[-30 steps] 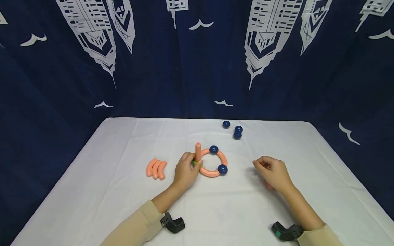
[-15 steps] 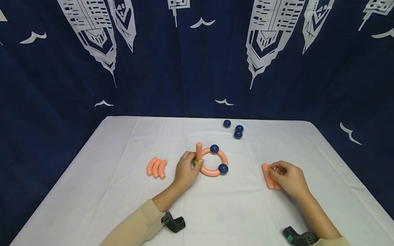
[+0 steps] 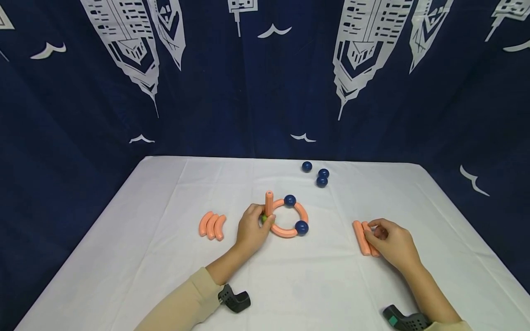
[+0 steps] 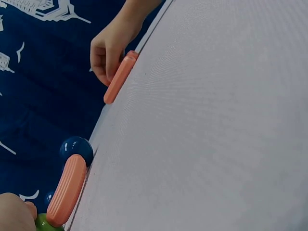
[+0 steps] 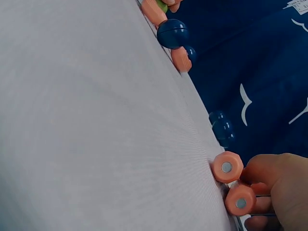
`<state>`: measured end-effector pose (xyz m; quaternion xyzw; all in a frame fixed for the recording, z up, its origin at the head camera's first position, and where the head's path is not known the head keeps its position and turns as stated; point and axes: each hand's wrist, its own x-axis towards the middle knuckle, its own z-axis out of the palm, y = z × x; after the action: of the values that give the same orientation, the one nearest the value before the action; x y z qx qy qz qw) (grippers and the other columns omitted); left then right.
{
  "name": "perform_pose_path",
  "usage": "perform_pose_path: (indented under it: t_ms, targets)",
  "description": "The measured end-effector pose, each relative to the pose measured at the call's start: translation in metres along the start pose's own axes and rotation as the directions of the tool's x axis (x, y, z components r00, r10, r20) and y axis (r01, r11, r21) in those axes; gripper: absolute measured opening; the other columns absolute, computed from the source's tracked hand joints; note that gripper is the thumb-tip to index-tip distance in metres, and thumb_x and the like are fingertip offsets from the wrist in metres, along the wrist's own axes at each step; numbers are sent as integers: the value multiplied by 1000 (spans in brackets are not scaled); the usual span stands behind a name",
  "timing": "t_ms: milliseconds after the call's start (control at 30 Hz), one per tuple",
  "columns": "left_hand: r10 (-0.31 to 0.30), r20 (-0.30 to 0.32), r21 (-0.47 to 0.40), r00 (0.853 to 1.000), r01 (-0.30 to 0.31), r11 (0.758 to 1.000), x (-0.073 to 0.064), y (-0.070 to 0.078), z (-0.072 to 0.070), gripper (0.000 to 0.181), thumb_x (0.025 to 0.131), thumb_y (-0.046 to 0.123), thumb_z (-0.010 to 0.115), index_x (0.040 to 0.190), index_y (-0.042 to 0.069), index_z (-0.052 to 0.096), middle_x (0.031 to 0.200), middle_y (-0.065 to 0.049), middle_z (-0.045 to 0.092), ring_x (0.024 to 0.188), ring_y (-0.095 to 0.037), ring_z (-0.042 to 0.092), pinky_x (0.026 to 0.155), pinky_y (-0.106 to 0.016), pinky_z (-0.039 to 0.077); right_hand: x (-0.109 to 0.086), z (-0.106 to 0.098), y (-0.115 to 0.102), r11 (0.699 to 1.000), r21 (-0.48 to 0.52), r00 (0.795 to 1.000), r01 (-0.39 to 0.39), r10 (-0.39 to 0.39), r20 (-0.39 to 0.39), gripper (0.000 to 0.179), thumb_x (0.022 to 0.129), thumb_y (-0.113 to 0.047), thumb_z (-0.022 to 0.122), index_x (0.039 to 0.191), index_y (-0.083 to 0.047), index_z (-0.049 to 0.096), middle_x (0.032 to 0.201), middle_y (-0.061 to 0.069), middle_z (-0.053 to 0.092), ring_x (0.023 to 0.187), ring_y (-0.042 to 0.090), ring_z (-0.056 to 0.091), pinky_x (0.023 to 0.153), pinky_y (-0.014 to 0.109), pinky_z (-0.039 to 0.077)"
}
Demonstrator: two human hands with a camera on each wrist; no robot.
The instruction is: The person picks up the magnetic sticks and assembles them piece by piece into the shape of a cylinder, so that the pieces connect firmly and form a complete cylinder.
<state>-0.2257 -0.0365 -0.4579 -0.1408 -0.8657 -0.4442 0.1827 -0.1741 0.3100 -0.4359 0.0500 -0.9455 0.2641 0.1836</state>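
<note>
My left hand (image 3: pixel 251 226) holds the green ball (image 4: pixel 47 224) at the left of a ring in the head view. The ring joins curved orange magnetic rods (image 3: pixel 284 233) with two blue balls (image 3: pixel 301 228). A straight orange rod (image 3: pixel 269 203) stands upright over the green ball, which the fingers mostly cover. To the right, two straight orange rods lie side by side on the table. My right hand (image 3: pixel 393 246) pinches the right one (image 5: pixel 240 200) between thumb and fingers; the other rod (image 3: pixel 361 238) lies just left of it. Silvery discs show in their ends in the right wrist view.
Three curved orange rods (image 3: pixel 211 226) lie together left of my left hand. At the table's far side sit three loose blue balls (image 3: pixel 307 167), two of them touching. A white cloth covers the table (image 3: pixel 306 285); a dark blue printed curtain (image 3: pixel 248 92) hangs behind.
My right hand has moved right and toward me, off its earlier hovering spot, onto the right-hand straight rod, so both rods now show. The left hand keeps its hold on the green ball.
</note>
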Motion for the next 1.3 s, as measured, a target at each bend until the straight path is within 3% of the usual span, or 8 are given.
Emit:
perform_pose_path:
  t_ms: [267,467,700,900,1133,1300]
  targets:
    - [2,-2,-1,1000,-2,1000,0,0,-2,21,90,19,71,103,3,66,101,-6,59,94,-23,59,83,-41,48,1,3,4,999,-36,999,-20,21,28,32,86,-24,73,102,3,67,73,1,54,63,15,46,53,29,38]
    - [32,-13,-4,999,-32,999,-1,0,0,20,90,18,71,103,3,67,99,-7,60,92,-22,58,82,-40,48,-1,3,5,998,-62,999,-28,30,25,31,83,-19,74,99,7,67,74,4,55,64,17,46,55,30,38]
    - [23,-21,8,1000,-23,1000,-2,0,1,18,89,17,71,101,4,67,99,-5,60,92,-21,59,82,-39,49,-1,-2,-1,997,-54,999,-51,50,-7,30,81,-18,72,96,6,67,76,6,57,67,19,48,55,29,39]
    - [38,-10,3,999,-38,999,-2,0,1,20,90,17,70,105,3,66,99,-6,59,90,-21,58,81,-37,48,4,-8,-17,998,31,997,-56,57,-45,30,82,-19,74,101,4,67,77,5,58,69,15,48,54,26,40]
    - [27,-13,3,1000,-27,1000,-1,0,0,18,90,17,70,102,4,66,99,-5,59,92,-20,58,82,-38,49,21,-6,-45,976,189,994,-112,111,15,30,86,-19,72,106,2,64,80,7,57,67,12,49,49,24,40]
    - [41,-9,6,999,-41,999,-1,-1,1,21,91,17,70,106,3,66,100,-6,59,90,-20,57,80,-37,48,31,3,-60,962,252,994,-107,101,35,26,86,-15,71,106,1,63,81,9,58,62,12,52,45,25,45]
